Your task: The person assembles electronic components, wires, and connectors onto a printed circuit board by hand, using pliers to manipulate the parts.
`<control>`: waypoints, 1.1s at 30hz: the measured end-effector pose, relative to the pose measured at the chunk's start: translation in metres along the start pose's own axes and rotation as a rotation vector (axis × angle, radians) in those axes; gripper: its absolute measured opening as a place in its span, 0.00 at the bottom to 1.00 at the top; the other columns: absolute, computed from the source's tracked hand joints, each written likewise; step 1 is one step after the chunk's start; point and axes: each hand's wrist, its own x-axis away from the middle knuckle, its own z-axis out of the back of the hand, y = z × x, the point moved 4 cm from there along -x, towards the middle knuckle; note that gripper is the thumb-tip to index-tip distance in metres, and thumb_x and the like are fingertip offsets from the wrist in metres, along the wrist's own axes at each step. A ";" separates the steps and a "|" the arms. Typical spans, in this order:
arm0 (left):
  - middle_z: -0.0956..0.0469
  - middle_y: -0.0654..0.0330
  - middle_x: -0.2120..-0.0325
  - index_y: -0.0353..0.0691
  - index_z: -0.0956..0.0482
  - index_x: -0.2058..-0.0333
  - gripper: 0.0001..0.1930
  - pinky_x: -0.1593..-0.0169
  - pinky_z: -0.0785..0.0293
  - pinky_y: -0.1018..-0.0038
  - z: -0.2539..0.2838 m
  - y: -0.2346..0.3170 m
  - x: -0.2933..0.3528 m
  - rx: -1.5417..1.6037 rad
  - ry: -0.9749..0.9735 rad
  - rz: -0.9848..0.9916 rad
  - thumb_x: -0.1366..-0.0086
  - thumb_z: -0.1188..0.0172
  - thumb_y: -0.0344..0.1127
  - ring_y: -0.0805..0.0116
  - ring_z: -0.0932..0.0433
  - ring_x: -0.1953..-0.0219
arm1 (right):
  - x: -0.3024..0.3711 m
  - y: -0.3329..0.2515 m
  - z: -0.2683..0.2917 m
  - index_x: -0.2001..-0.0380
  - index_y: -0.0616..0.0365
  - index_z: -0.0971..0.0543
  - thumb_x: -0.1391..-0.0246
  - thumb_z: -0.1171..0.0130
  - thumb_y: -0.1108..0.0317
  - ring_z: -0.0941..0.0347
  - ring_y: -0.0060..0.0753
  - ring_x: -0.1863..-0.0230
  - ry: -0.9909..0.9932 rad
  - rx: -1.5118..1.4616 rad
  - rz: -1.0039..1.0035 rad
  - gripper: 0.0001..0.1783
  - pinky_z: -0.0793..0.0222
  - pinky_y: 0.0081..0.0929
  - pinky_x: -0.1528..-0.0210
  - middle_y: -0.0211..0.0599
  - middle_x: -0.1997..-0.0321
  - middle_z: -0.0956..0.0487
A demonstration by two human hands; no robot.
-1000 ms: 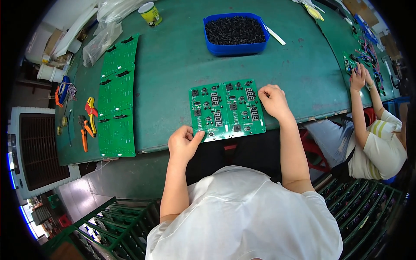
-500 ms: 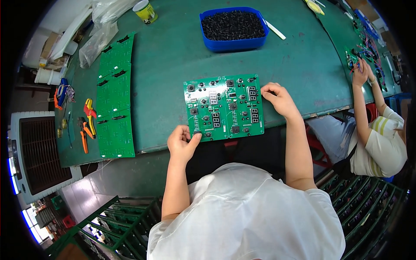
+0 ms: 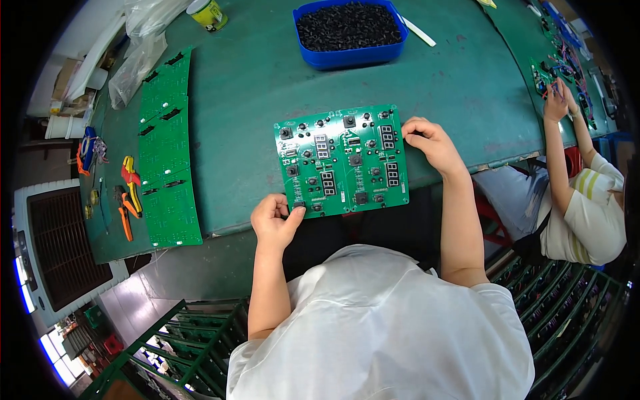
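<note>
Green circuit board (image 3: 339,163) is over the near edge of the table (image 3: 237,153), component side up; long axis left-right, right end angled slightly away from the body. Hands apart: left hand (image 3: 272,221) pinches its near-left corner; right hand (image 3: 432,148) curls at its right edge, grip unclear. Blue tub (image 3: 355,59) holds small black pieces (image 3: 350,28).

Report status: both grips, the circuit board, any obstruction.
Left grip pinching circuit board, lower-left corner. Right grip at its right edge, contact unclear. Board component side up. Blue tray beyond, not in the way.
</note>
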 end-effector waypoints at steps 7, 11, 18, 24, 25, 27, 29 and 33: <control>0.36 0.69 0.88 0.38 0.30 0.80 0.14 0.82 0.44 0.83 -0.001 0.001 0.000 -0.007 -0.002 -0.025 0.62 0.32 0.34 0.81 0.41 0.86 | 0.000 0.003 0.001 0.74 0.63 0.26 0.55 0.52 0.79 0.37 0.24 0.61 0.003 -0.002 -0.002 0.05 0.45 0.21 0.54 0.29 0.69 0.30; 0.37 0.69 0.88 0.38 0.30 0.80 0.15 0.82 0.45 0.83 -0.001 0.000 0.001 -0.007 0.001 -0.037 0.62 0.31 0.35 0.81 0.41 0.86 | 0.000 0.002 0.001 0.74 0.63 0.26 0.55 0.52 0.78 0.37 0.24 0.61 -0.003 0.021 0.009 0.05 0.45 0.21 0.54 0.29 0.69 0.30; 0.37 0.69 0.89 0.39 0.30 0.81 0.16 0.83 0.45 0.82 -0.001 0.002 -0.001 -0.030 0.002 -0.049 0.63 0.31 0.37 0.80 0.41 0.87 | -0.001 0.003 0.001 0.74 0.63 0.26 0.55 0.52 0.78 0.37 0.24 0.61 0.003 0.018 0.004 0.05 0.45 0.21 0.54 0.29 0.69 0.29; 0.37 0.68 0.89 0.39 0.30 0.81 0.17 0.83 0.45 0.81 -0.002 -0.001 -0.001 -0.016 0.011 -0.052 0.64 0.30 0.40 0.79 0.41 0.87 | -0.002 0.002 0.002 0.75 0.61 0.25 0.55 0.51 0.76 0.36 0.25 0.62 0.005 0.023 0.021 0.05 0.43 0.23 0.55 0.28 0.72 0.27; 0.37 0.68 0.89 0.39 0.30 0.81 0.17 0.83 0.45 0.81 -0.002 -0.002 -0.001 -0.017 0.013 -0.051 0.64 0.30 0.40 0.79 0.41 0.87 | -0.002 0.002 0.002 0.75 0.61 0.25 0.55 0.51 0.76 0.36 0.25 0.62 0.002 0.022 0.021 0.05 0.43 0.23 0.55 0.28 0.72 0.27; 0.37 0.68 0.89 0.39 0.30 0.82 0.17 0.83 0.45 0.81 -0.002 -0.002 -0.001 -0.019 0.010 -0.050 0.64 0.30 0.40 0.79 0.41 0.87 | -0.002 0.003 0.002 0.75 0.61 0.25 0.55 0.51 0.76 0.36 0.26 0.63 0.015 0.028 0.016 0.05 0.43 0.23 0.55 0.28 0.72 0.27; 0.37 0.68 0.89 0.39 0.30 0.82 0.17 0.83 0.45 0.81 -0.001 -0.003 0.000 -0.015 0.014 -0.051 0.64 0.30 0.40 0.79 0.41 0.87 | -0.002 0.001 0.000 0.76 0.61 0.25 0.55 0.51 0.76 0.36 0.26 0.63 0.016 0.029 0.010 0.05 0.43 0.23 0.55 0.28 0.72 0.27; 0.38 0.68 0.89 0.39 0.30 0.82 0.18 0.83 0.45 0.81 -0.002 -0.004 0.003 -0.007 0.013 -0.050 0.65 0.29 0.40 0.79 0.41 0.87 | 0.000 0.001 -0.001 0.76 0.62 0.25 0.55 0.51 0.76 0.36 0.26 0.63 0.026 0.038 0.007 0.05 0.43 0.23 0.55 0.28 0.72 0.27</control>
